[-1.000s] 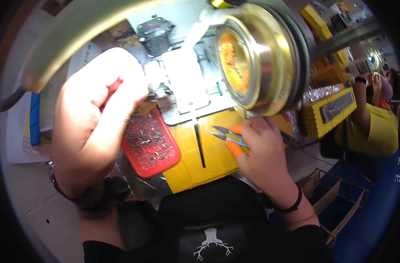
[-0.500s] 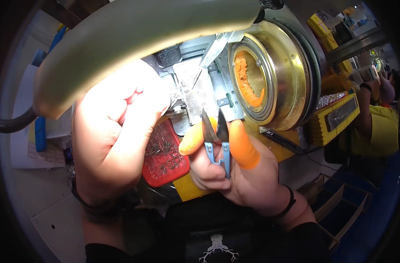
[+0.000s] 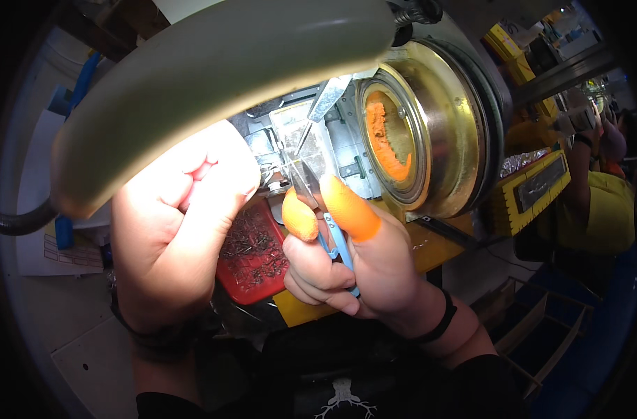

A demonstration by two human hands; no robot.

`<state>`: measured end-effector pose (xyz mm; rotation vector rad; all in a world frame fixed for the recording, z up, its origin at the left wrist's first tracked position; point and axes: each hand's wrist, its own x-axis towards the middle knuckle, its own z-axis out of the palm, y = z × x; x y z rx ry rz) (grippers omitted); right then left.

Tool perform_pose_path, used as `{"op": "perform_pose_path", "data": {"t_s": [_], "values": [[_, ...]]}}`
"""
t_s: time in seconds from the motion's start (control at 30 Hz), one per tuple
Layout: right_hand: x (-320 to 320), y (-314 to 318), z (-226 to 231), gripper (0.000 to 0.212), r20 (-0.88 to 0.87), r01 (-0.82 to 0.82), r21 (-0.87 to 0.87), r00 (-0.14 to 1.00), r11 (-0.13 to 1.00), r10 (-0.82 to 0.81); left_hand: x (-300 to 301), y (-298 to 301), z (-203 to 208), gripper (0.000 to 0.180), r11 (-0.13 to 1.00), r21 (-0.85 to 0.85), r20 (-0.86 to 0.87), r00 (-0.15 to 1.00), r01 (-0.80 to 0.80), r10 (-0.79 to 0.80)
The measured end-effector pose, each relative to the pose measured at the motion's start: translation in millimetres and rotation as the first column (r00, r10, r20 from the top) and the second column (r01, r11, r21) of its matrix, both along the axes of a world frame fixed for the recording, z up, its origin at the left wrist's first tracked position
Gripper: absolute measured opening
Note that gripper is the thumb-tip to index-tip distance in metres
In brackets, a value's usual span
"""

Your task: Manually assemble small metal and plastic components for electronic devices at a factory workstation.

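Snips (image 3: 336, 234) seem light, stiff; your right grip (image 3: 374, 262) aptly pinches the handles (image 3: 345, 255), at five o'clock. Your left grip's (image 3: 182, 216) state I can't tell.

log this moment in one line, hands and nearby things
right hand: grips blue-handled snips | left hand: near metal fittings, grip hidden | red tray: metal bits inside

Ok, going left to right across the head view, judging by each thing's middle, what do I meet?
White paper → left hand → red tray of small metal pieces → right hand holding blue-handled snips → round brass-coloured drum → yellow block → co-worker's yellow shirt.
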<state>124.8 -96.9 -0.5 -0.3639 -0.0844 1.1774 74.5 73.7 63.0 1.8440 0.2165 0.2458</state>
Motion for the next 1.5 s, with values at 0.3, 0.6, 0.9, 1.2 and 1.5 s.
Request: {"op": "perform_pose_path", "data": {"t_s": [0.3, 0.6, 0.9, 1.2, 1.5], "values": [[-11.6, 9.2, 6.9, 0.043, -0.146, 0.045, 0.009, 0.988, 0.999, -0.043, -0.3, 3.8, -3.6, 0.003, 0.998, 0.052, 0.057, 0.997, 0.041, -0.044], [-8.9, 1.1, 2.6, 0.046, -0.12, -0.011, 0.021, 0.993, 1.0, 0.014, -0.7, 31.8, -25.8, 0.01, 0.999, 0.005, 0.132, 0.99, 0.049, -0.049], [-19.7, -104.2, -25.9, 0.034, 0.946, 0.589, -0.291, 0.293, 0.754, 0.137, -37.9, 116.8, 20.3, 0.017, 0.869, 0.382, 0.262, 0.939, -0.313, 0.223], [-21.6, -107.1, -55.6, 0.043, 0.71, 0.84, -0.073, -0.335, 0.538, 0.62, -41.2, 204.1, 22.5, 0.028, 0.727, 0.62, 0.108, 0.95, -0.295, 0.293], [-21.7, -105.6, -49.7, 0.041, 0.813, 0.796, -0.041, -0.325, 0.604, 0.483, -18.8, 260.1, 6.6, 0.04, 0.433, 0.88, 0.05, 0.945, -0.194, 0.322]]}}
